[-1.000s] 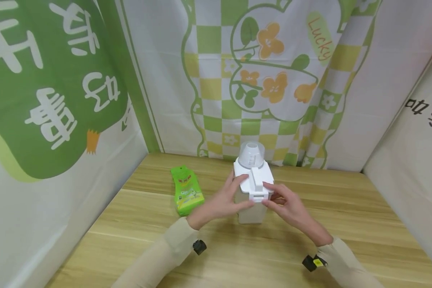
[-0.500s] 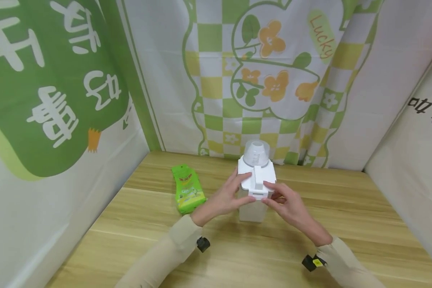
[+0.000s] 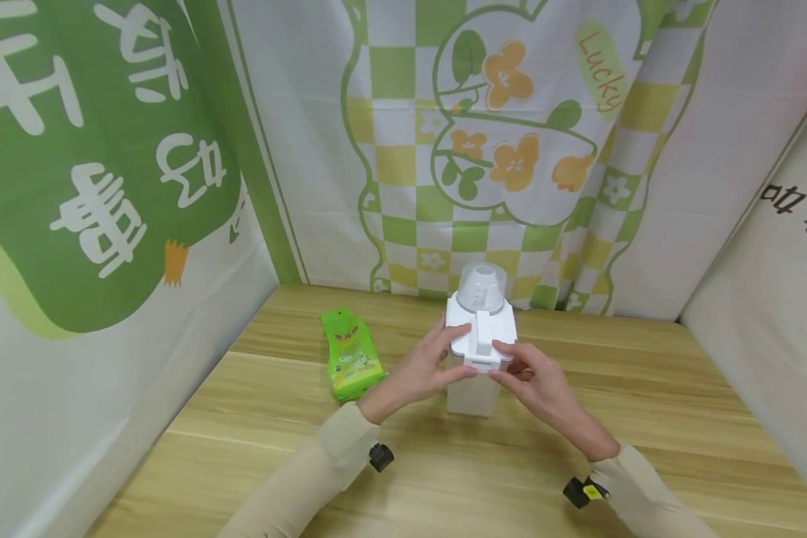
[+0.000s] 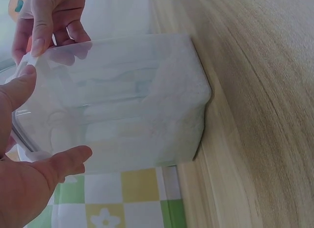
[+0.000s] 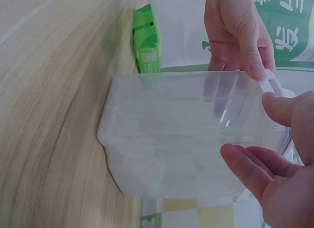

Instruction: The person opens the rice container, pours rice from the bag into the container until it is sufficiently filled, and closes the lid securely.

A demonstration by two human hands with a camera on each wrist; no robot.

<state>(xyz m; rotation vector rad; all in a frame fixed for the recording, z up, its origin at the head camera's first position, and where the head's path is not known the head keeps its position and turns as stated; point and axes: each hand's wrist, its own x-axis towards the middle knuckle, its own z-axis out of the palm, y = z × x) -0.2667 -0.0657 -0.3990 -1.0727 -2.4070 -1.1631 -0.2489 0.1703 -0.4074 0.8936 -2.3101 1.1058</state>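
Note:
A translucent plastic storage container (image 3: pixel 469 394) stands upright on the wooden table, with white powdery contents at its bottom in both wrist views. On top is a white lid (image 3: pixel 499 323) with a raised bar and a front latch. A clear measuring cup (image 3: pixel 481 288) sits on the lid's far part. My left hand (image 3: pixel 420 370) holds the lid from the left, thumb at the front latch, other fingers at the top and side. From the right, my right hand (image 3: pixel 538 377) grips the lid's front corner, its thumb (image 5: pixel 280 108) near the latch and fingers along the container's side.
A green packet (image 3: pixel 352 355) lies left of the container, close to my left wrist. Behind the table (image 3: pixel 612 373) hangs a checked, flowered curtain (image 3: pixel 437 232) near the container. White fabric walls border the left and right sides.
The lid and cup have shifted slightly to the right and back, the container standing a bit straighter. My left hand has moved slightly right with it; the right hand stays nearly still.

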